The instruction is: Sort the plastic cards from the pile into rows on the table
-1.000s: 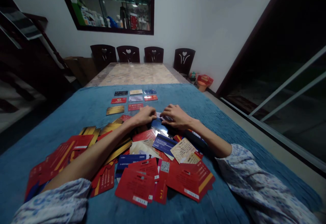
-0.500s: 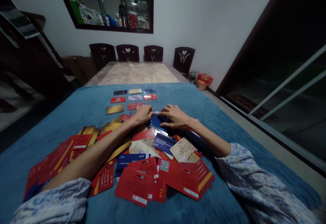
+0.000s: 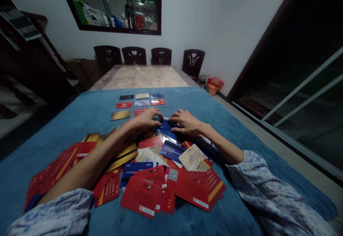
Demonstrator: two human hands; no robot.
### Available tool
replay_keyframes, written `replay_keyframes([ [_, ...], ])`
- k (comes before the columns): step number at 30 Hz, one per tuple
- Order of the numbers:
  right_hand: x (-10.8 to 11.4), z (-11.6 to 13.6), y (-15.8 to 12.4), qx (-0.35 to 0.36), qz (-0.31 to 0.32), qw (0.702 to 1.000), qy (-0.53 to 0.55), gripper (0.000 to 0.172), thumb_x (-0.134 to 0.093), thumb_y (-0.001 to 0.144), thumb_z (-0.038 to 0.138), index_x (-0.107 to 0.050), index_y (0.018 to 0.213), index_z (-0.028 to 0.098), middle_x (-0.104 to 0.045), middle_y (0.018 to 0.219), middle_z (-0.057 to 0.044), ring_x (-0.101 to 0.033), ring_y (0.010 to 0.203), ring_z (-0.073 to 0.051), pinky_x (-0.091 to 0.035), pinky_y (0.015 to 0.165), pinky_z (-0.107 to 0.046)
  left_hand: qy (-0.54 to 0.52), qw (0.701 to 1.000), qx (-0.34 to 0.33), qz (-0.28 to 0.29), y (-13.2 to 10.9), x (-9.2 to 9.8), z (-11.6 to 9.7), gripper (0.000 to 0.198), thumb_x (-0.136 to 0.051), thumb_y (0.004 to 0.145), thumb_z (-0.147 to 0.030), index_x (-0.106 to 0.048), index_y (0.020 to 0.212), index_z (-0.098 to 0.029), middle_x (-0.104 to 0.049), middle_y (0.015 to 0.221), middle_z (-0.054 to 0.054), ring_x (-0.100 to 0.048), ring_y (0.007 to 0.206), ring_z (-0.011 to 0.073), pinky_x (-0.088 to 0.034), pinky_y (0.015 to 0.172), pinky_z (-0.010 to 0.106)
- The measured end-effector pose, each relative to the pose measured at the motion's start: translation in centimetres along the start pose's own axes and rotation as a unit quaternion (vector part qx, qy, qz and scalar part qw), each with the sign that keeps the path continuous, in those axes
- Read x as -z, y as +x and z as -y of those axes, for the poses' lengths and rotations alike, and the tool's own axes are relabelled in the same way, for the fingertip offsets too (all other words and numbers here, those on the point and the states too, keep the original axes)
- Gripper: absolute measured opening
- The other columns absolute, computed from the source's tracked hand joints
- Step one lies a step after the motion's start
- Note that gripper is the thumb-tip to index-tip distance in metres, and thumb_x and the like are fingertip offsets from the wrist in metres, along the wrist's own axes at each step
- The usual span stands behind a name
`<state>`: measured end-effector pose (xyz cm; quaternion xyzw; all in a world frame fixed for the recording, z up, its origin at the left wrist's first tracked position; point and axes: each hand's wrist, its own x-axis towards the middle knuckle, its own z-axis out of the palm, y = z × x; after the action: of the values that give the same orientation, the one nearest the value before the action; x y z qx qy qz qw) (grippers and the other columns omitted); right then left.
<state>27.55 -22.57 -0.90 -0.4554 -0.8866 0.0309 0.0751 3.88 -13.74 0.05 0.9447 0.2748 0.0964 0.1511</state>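
Note:
A loose pile of red, blue, gold and beige cards (image 3: 150, 171) covers the near part of a blue cloth (image 3: 230, 121). Both my hands meet at the far edge of the pile. My left hand (image 3: 144, 119) has its fingers curled onto a dark blue card (image 3: 165, 126). My right hand (image 3: 186, 122) pinches the same card from the other side. Beyond the hands, several cards (image 3: 142, 103) lie sorted in neat rows on the cloth.
Past the cloth the bare marble tabletop (image 3: 144, 77) runs to several dark chairs (image 3: 134, 55) at the far end. A glass cabinet (image 3: 118, 3) hangs on the wall. A red object (image 3: 215, 84) lies on the floor at the right, by a glass door (image 3: 308, 100).
My left hand has lifted slightly and moved right onto the dark blue card. The right hand stays on that card's other side. The pile has hardly shifted.

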Motion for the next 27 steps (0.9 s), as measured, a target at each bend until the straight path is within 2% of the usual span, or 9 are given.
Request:
replay_keyframes([
  [7,0.3,-0.3,-0.2,0.008,0.004,1.0,0.014,0.052,-0.064,0.094,0.051,-0.066,0.136,0.022,-0.067,0.126,-0.015,-0.051,0.114,-0.032,-0.04,0.091,-0.046,-0.017,1.0,0.001,0.021,-0.4,0.1,-0.8,0.035,-0.08,0.072,-0.029,-0.079,0.106,-0.019,-0.074,0.111,0.008,-0.065,0.105,0.024,-0.048,0.094,0.03],
  [12,0.1,-0.5,-0.2,0.001,-0.006,1.0,0.016,0.04,-0.063,0.095,0.042,-0.069,0.13,0.024,-0.07,0.122,-0.013,-0.054,0.111,-0.03,-0.04,0.089,-0.043,-0.043,0.999,0.025,0.017,-0.4,-0.2,-0.8,0.03,-0.07,0.075,-0.024,-0.08,0.103,-0.02,-0.078,0.109,0.007,-0.068,0.103,0.0229,-0.049,0.093,0.029],
  [15,-0.1,-0.8,-0.1,0.0,-0.023,0.999,0.025,0.034,-0.06,0.094,0.031,-0.072,0.125,0.024,-0.072,0.117,-0.012,-0.056,0.105,-0.028,-0.041,0.088,-0.041,-0.064,0.997,0.049,-0.003,-0.3,-0.4,-0.6,0.03,-0.062,0.075,-0.019,-0.081,0.099,-0.019,-0.079,0.103,0.007,-0.07,0.096,0.0213,-0.051,0.091,0.029],
  [19,-0.7,-1.4,0.2,-0.01,-0.048,0.998,0.044,0.031,-0.056,0.091,0.021,-0.074,0.116,0.022,-0.075,0.106,-0.009,-0.058,0.098,-0.024,-0.043,0.089,-0.037,-0.082,0.993,0.077,-0.028,-0.1,-0.6,-0.4,0.031,-0.056,0.076,-0.02,-0.081,0.094,-0.016,-0.079,0.091,0.005,-0.069,0.084,0.02,-0.051,0.081,0.028],
  [23,-1.7,-2.0,0.6,-0.045,-0.075,0.994,0.065,0.021,-0.056,0.088,0.018,-0.074,0.1,0.019,-0.074,0.097,-0.007,-0.059,0.09,-0.021,-0.043,0.084,-0.033,-0.098,0.99,0.09,-0.037,0.1,-1.0,-0.1,0.03,-0.053,0.076,-0.021,-0.08,0.085,-0.012,-0.073,0.077,0.002,-0.064,0.072,0.0171,-0.048,0.071,0.025],
  [27,-2.6,-2.3,0.9,-0.081,-0.096,0.99,0.071,0.013,-0.058,0.085,0.018,-0.072,0.088,0.019,-0.073,0.091,-0.006,-0.059,0.086,-0.02,-0.042,0.079,-0.031,-0.108,0.987,0.1,-0.059,0.3,-1.5,0.3,0.027,-0.054,0.075,-0.023,-0.078,0.081,-0.012,-0.069,0.072,0.001,-0.06,0.069,0.0155,-0.047,0.068,0.025],
])
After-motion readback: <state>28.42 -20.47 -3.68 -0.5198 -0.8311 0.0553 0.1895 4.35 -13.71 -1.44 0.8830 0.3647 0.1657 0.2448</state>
